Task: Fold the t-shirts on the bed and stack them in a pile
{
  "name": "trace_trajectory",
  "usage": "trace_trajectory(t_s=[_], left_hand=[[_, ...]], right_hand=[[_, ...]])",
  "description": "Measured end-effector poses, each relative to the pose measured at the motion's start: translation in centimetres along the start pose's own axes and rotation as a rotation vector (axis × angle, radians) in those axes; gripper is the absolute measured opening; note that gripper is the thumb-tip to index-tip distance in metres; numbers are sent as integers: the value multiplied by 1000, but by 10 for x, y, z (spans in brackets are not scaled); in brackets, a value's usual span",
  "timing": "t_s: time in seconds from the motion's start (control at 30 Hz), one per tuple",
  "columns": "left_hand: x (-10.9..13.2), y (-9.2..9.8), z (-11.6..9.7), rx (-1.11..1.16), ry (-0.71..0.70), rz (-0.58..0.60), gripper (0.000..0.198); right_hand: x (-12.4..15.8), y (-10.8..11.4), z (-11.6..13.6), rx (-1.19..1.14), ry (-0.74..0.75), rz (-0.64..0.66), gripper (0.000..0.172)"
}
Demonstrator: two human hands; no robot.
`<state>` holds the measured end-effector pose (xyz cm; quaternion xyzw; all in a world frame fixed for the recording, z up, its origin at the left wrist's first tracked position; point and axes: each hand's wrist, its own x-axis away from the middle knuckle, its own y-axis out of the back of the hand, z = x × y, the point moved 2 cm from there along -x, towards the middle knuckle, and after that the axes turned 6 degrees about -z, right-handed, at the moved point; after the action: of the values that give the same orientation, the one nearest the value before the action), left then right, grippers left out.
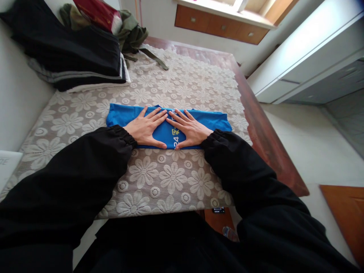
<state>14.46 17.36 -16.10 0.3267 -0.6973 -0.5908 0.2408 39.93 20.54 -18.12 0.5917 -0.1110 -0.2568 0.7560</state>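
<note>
A blue garment (216, 120), folded into a long strip with white and yellow print on it, lies across the middle of the table. My left hand (146, 128) rests flat on its centre, fingers stretched out and pointing right. My right hand (189, 129) lies flat beside it, fingers stretched out and pointing left. The fingertips of both hands nearly meet over the cloth. Both palms press on the fabric and hold nothing. Black sleeves cover both arms to the wrists.
A white lace tablecloth (159, 178) with a flower pattern covers the wooden table (264, 140). A stack of folded dark clothes (74, 57) sits at the back left against the wall, with olive and red clothing (113, 22) behind it. White cabinets (307, 57) stand at right.
</note>
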Motion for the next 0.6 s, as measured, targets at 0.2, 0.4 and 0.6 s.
trace_trajectory(t_s=[0.2,0.4,0.6], left_hand=[[1,0,1,1,-10,-13,129],[1,1,0,-5,-13,-15,128],[2,2,0,-15,-12,-3,127]], right_hand=[[0,1,1,-1,-8,5,127],[1,1,1,12,-5,7,127],[2,1,1,34,5,13,127]])
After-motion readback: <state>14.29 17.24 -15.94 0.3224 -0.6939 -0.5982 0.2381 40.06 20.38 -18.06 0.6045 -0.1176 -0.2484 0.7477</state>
